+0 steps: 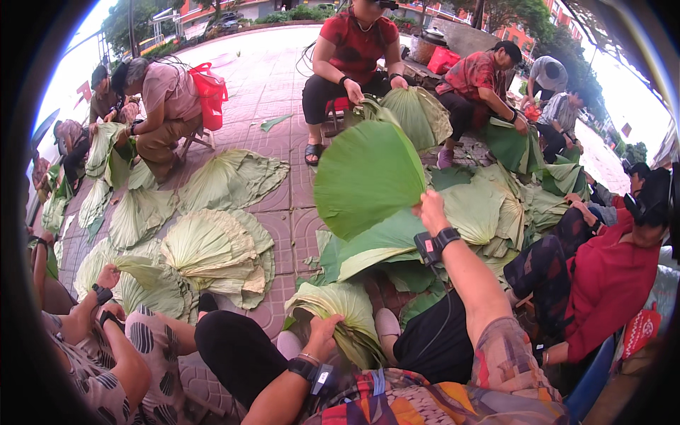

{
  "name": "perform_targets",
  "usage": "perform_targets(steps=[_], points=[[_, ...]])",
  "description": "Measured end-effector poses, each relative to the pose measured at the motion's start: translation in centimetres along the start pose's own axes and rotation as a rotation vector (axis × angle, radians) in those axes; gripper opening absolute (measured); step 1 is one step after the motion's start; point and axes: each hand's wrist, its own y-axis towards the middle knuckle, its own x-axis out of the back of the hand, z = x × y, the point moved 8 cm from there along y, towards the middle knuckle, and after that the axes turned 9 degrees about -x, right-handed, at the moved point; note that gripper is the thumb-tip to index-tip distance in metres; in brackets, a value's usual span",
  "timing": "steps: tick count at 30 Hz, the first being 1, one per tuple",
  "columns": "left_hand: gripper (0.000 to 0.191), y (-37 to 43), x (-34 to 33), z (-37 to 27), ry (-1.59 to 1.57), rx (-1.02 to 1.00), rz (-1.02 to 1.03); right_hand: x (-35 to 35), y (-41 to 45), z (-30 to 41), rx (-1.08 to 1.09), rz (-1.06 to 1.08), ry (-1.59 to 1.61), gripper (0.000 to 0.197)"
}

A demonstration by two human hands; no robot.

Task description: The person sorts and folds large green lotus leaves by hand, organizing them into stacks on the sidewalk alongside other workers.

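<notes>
My right hand (431, 210) is raised over the pile, closed on the pointed edge of a folded green lotus leaf (369, 178), which fans out to its left. Low between my knees, my left hand (323, 336) grips a bundle of folded, paler lotus leaves (345, 308); its fingers curl around the bundle's left side. Beneath the raised leaf lies a loose pile of large green lotus leaves (380, 244) on the paving. Each of my wrists bears a dark strap with a small box.
Fanned leaf stacks (218, 249) lie on the paving at left, with more leaves (494, 202) at right. A co-worker in red (611, 271) sits close on my right, another in patterned clothes (90, 366) on my left. Several people sit opposite, handling leaves.
</notes>
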Motion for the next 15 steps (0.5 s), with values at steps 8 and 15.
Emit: perform_targets(steps=[8, 15], points=[[0.027, 0.1, 0.9, 0.1, 0.038, -0.007, -0.031, 8.7, -3.2, -15.5, -0.601, -0.406, -0.108, 0.02], [0.026, 0.6, 1.0, 0.0, 0.029, -0.029, -0.024, 3.6, -5.3, -9.0, -0.34, -0.085, -0.933, 0.028]])
